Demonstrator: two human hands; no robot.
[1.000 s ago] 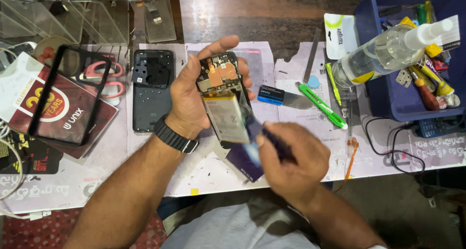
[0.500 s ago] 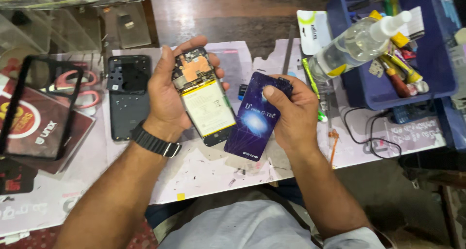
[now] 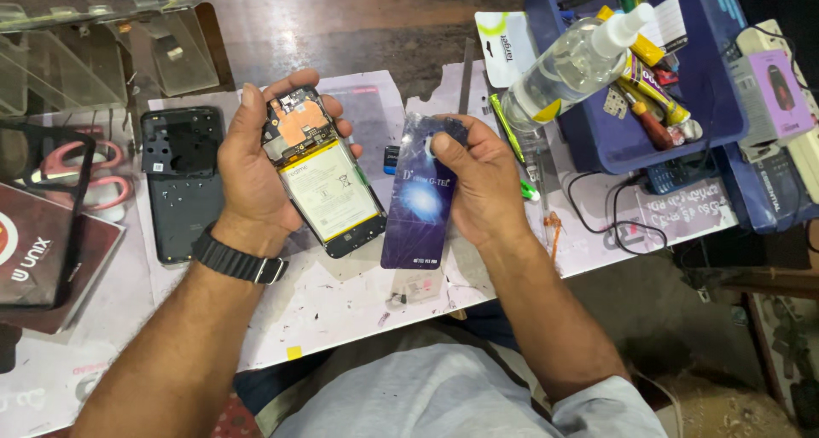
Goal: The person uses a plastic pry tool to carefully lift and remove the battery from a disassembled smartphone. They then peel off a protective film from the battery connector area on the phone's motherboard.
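Left hand (image 3: 256, 161) grips opened phone (image 3: 328, 186) — right hand (image 3: 478, 178) pinches dark-blue flat packet (image 3: 420, 203).

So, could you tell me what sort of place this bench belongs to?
Probably a phone repair bench: the left hand holds an opened phone, a phone back cover lies beside it, and a blue bin holds tools.

Left hand (image 3: 256, 169) raised, back to camera, fingers curled up and around in a firm grasp, black watch on wrist. Right hand (image 3: 478, 178) beside it, apart, knuckles up, thumb and fingers pinched closed. Both forearms bare, angled inward.
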